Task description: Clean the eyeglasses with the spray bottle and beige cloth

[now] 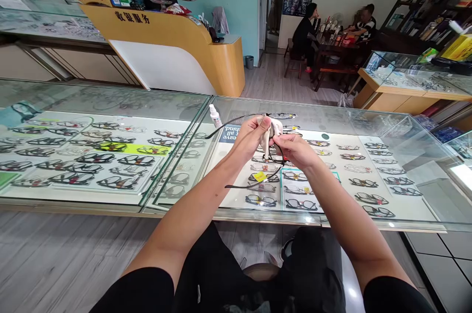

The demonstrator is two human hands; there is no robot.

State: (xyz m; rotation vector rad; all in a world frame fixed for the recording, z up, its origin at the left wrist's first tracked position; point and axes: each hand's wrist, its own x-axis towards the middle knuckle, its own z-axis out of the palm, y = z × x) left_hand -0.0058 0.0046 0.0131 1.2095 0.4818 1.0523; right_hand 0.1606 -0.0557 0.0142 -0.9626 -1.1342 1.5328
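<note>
Over the glass display case, both my hands meet around a pair of dark-framed eyeglasses. My left hand pinches a pale cloth folded over a lens. Fingers of my right hand close on the frame near the lens, beside the cloth. The two thin black temples stick out to the left, one high and one low. Much of the lens area is hidden by fingers and cloth. A small white spray bottle stands upright on the glass, left of my left hand.
Rows of eyeglasses lie inside the glass case under my hands and in another case on the left. A wooden cashier counter stands beyond. Two people sit at a table at the back right.
</note>
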